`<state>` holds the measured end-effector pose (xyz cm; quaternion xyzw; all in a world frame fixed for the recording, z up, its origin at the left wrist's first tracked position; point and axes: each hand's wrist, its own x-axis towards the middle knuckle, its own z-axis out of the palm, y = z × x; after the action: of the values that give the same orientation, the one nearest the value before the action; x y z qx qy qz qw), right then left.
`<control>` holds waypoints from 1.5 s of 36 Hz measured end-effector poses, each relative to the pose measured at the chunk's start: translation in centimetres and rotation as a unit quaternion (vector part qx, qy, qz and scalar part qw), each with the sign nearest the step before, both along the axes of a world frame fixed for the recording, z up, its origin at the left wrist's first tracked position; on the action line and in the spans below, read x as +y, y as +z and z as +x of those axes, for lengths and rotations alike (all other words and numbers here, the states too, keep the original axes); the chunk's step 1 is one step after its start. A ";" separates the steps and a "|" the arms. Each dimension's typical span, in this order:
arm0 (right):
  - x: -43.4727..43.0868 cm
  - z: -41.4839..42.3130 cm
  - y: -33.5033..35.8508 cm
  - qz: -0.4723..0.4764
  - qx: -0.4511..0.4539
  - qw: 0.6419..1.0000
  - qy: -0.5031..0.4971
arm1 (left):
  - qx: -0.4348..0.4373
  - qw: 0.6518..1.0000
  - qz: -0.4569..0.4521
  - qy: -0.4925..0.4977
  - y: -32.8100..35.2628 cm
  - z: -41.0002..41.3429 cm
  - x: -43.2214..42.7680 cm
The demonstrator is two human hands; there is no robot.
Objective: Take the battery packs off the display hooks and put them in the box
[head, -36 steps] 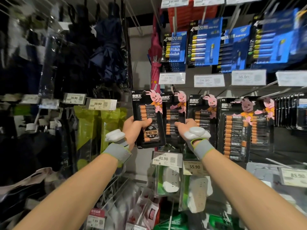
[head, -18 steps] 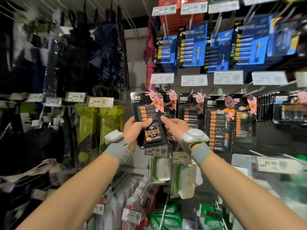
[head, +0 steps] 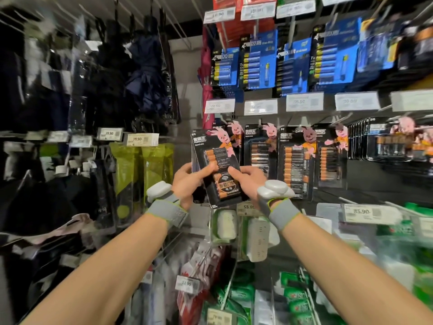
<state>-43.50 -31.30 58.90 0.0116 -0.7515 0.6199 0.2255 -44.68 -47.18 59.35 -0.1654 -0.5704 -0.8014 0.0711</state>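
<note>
Black battery pack [head: 219, 167] held up tilted in front of the display rack's middle row, both hands on it: left hand [head: 187, 184] grips its left edge with thumb curled over the front, right hand [head: 248, 181] pinches its right edge. More black packs [head: 296, 160] hang just right of it, blue packs [head: 257, 59] on the row above.

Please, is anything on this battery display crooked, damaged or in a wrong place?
Only one Duracell battery pack stands out: it is tilted, gripped by the left hand and the right hand, while the neighbouring packs hang straight. No damage or spill shows.
</note>
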 end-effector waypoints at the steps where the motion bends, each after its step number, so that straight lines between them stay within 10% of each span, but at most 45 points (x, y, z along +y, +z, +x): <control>1: 0.1 0.2 0.0 -0.001 0.001 1.000 -0.004 | -0.002 1.000 0.001 0.007 0.0 0.0 -0.1; 54: 4.7 3.3 2.8 -0.090 0.004 0.988 -0.126 | 0.008 0.996 -0.057 0.063 0.9 -1.8 3.8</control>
<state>-40.16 -26.59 61.66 -0.1008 -0.6871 0.6516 0.3051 -46.51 -43.33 60.24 -0.1390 -0.6242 -0.7599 0.1167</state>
